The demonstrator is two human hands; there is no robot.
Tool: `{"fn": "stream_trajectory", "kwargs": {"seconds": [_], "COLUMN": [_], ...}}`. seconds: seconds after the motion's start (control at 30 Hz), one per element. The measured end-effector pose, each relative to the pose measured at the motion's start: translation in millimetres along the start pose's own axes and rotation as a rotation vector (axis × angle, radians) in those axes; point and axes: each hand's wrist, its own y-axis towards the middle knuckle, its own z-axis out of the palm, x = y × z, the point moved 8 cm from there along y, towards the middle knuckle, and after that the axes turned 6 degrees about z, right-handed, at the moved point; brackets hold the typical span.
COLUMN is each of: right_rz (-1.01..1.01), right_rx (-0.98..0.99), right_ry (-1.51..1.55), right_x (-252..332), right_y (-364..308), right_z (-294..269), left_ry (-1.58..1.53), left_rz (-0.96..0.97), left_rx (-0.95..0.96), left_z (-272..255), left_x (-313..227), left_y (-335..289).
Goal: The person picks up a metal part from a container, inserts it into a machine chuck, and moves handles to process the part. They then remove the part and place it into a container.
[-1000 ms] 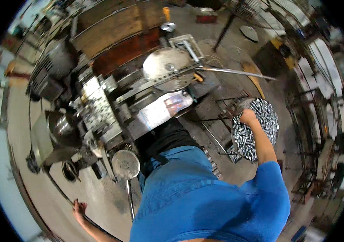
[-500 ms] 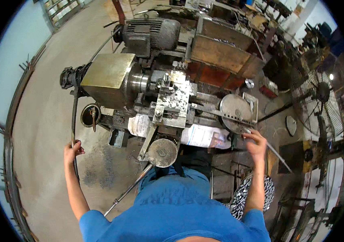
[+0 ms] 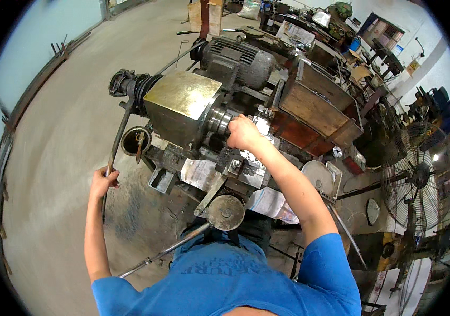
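Observation:
A small lathe stands before me, its headstock (image 3: 182,97) topped with a brass-coloured cover. On the left, my left hand (image 3: 103,181) is wrapped round a long lever bar (image 3: 120,134) that hangs from the headstock's outer end. My right hand (image 3: 243,134) reaches to the front of the spindle chuck (image 3: 218,121), fingers closed and pointing into it. Whatever they hold there is hidden by the hand. Just below that wrist lies the tool slide (image 3: 254,171), partly covered by my forearm. A round handwheel disc (image 3: 226,212) with a rod (image 3: 175,245) sits close to my waist.
Behind the headstock is an electric motor (image 3: 240,60). A wooden box (image 3: 314,100) stands beyond the slide. To the right are another round disc (image 3: 317,176), a slanted rod (image 3: 349,237) and a caged fan (image 3: 420,176). A round pot (image 3: 136,141) hangs at the left front.
My right hand has moved left and forward from beside the right-hand disc to the chuck. My left hand stays on the lever bar. The view has shifted, so the lathe appears farther right.

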Motion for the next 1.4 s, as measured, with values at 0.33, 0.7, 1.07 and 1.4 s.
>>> {"fn": "stream_trajectory", "kwargs": {"seconds": [0.33,0.7,1.07,1.4], "right_rz": [0.291,0.272,0.014,0.622], "right_rx": [-0.13,-0.047,-0.462,-0.394], "right_ry": [0.445,0.327,0.551,0.496], "right_x": [-11,23,-3,-172], "right_y": [7,13,-59,-286], "right_z": [-27,-44,-99,-46], "left_ry": [0.882,1.478,0.518,1.188], "left_rz": [0.054,0.141,0.777,0.363], "left_rx": [-0.184,-0.266,-0.794,0.404], "left_z": [-8,-151,-44,174], "left_x": [-35,7,-42,102], "left_y": [-50,13,-25,52]}}
